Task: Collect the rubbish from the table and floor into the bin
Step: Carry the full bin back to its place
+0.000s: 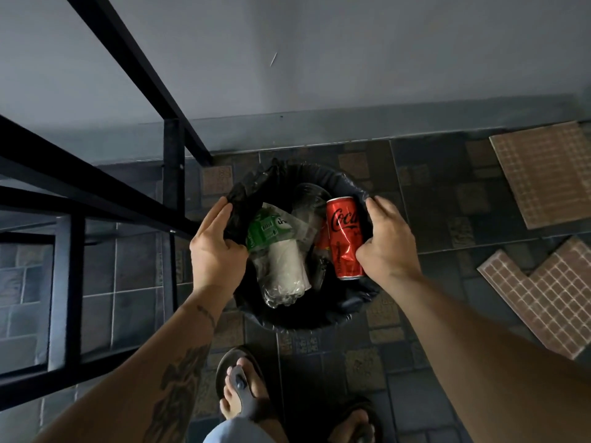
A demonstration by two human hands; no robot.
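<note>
Bin (307, 318) on floor beside the desk frame (128, 199), can (344, 238) and bottle (278, 260) inside; liner (246, 193) pinched by left hand (217, 247), right hand (387, 241) closed on rim; liner is best gathered evenly, spills avoided.

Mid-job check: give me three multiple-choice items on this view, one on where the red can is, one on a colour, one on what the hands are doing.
1. Where is the red can?
A. on the floor tiles
B. inside the bin
C. on the black frame

2. What colour is the label on the plastic bottle?
A. green
B. blue
C. yellow

3. What is the left hand doing?
A. hanging free
B. lifting a sandal
C. gripping the black liner at the rim

Answers:
1 B, the can lies among rubbish within the liner.
2 A, a green band wraps the bottle's upper part.
3 C, its fingers close on bunched liner, while the right hand rests at the opposite rim beside the can.
</note>
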